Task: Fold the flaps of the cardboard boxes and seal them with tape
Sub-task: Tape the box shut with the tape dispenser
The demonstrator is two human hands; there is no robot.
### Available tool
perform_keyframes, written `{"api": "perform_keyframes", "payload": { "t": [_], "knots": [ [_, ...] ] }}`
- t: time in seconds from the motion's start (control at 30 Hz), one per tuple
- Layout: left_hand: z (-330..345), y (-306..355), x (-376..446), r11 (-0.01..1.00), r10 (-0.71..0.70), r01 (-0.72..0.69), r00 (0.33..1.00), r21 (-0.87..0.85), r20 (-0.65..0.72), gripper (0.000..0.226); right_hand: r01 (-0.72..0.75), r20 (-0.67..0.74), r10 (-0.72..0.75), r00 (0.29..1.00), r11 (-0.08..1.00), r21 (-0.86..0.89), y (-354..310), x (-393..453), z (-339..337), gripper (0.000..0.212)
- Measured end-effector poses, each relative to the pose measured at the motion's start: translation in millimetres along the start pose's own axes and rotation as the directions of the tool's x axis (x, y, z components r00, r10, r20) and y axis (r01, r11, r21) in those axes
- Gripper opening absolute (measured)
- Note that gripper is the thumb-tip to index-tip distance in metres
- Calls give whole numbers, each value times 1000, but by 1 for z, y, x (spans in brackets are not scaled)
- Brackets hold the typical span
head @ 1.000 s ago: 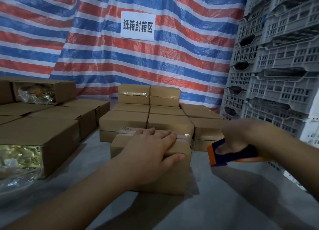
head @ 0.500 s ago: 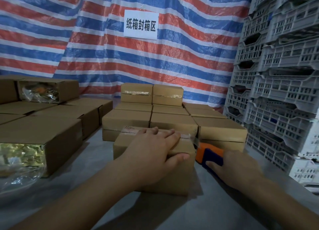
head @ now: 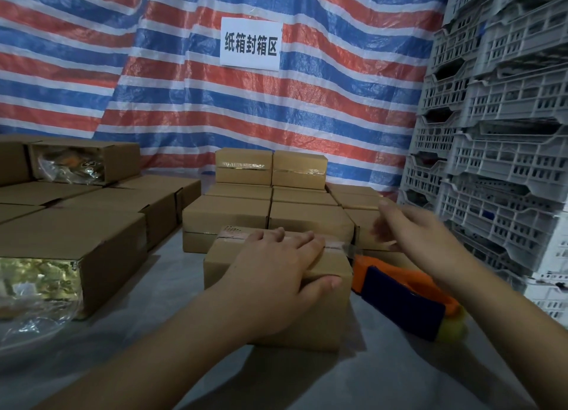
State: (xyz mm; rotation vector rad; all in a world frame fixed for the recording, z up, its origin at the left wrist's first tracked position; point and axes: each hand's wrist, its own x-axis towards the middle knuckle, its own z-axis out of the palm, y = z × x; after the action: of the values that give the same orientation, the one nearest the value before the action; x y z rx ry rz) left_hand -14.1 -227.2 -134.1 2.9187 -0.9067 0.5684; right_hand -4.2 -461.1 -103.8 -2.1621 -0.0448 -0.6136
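Dispenser dropped, right hand lifted

My right hand (head: pixel 427 240) has let go of the tape dispenser (head: pixel 402 299), grip spread; left hand (head: pixel 276 274) lies flat on the box (head: pixel 316 323).

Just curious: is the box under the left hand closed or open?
Closed: the box's flaps lie flat under the left hand, with tape across the top.

A packing area: stacked cardboard boxes (head: pixel 226 216), plastic crates (head: pixel 504 133), tarp backdrop (head: pixel 307 108).

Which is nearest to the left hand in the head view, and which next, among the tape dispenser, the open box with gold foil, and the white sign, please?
From the left hand, which presses the box:
1. Tape dispenser, just right of the box.
2. Open box with gold foil, at the left.
3. White sign, high on the striped tarp behind.
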Motion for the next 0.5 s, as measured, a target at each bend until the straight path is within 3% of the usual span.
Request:
{"api": "perform_keyframes", "payload": {
  "t": [0.07,0.13,0.3,0.5],
  "knots": [
    [-1,1,0,1000,-3,3,1000,10,-6,76,-209,151,178,972,954,217,-9,1,11,49],
    [-1,1,-1,1000,-4,5,1000,19,-14,75,-312,239,255,937,917,247,-7,-2,23,47],
    [-1,1,-1,1000,0,0,1000,22,-22,72,-462,437,268,859,774,434,11,-12,41,37],
    [0,0,0,1000,-1,1,1000,18,-9,70,-403,346,240,907,731,551,18,-11,39,21]
  ]
}}
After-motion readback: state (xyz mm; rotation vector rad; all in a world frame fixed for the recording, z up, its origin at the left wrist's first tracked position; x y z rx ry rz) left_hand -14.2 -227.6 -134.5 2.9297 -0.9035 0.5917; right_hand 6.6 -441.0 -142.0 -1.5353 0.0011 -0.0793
